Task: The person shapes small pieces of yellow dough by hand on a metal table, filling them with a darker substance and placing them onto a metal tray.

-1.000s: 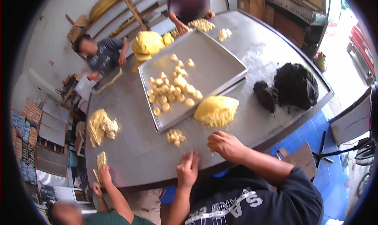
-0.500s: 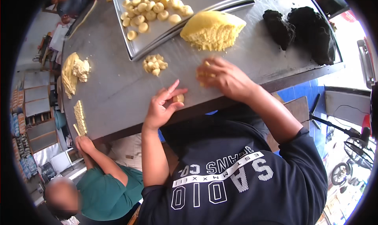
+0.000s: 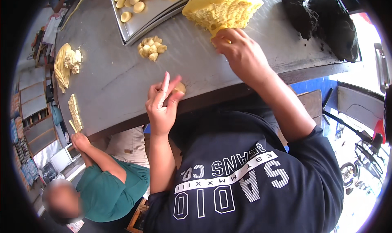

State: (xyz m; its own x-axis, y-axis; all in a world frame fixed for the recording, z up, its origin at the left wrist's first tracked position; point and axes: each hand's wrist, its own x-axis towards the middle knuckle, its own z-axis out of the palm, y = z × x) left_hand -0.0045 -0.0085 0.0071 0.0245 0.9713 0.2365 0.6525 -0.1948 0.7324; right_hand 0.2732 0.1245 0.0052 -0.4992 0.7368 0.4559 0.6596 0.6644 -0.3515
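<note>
The right hand [image 3: 241, 53] now reaches up to the near edge of the big yellow dough block [image 3: 222, 6], its fingers curled round a bit of dough it is pinching off the block's lower corner; half a second ago it lay flatter on the table [image 3: 122, 82], a little short of the block. The left hand [image 3: 163, 104] has turned more on edge near the table's front rim, fingers stretched out and loosely open, with a small dough ball [image 3: 179, 88] touching its fingertips (whether it grips the ball or only presses against it I cannot tell). Earlier that hand was spread wider with nothing clearly under it. The view has dropped closer since then, so the block and the tray [image 3: 159, 12] sit at the top edge and only the tray's near corner shows, with shaped dough pieces [image 3: 139, 6] lying in it. A small heap of dough lumps [image 3: 152, 48] sits just below the tray, between it and the left hand, where it was before. Two dark dough masses [image 3: 326, 23] lie at the far right of the table, well apart from both hands. At the left end, another person in a green shirt has a hand [image 3: 79, 141] at the table's edge beside a ridged yellow strip [image 3: 74, 112], with a further yellow dough pile [image 3: 67, 63] beyond it.
</note>
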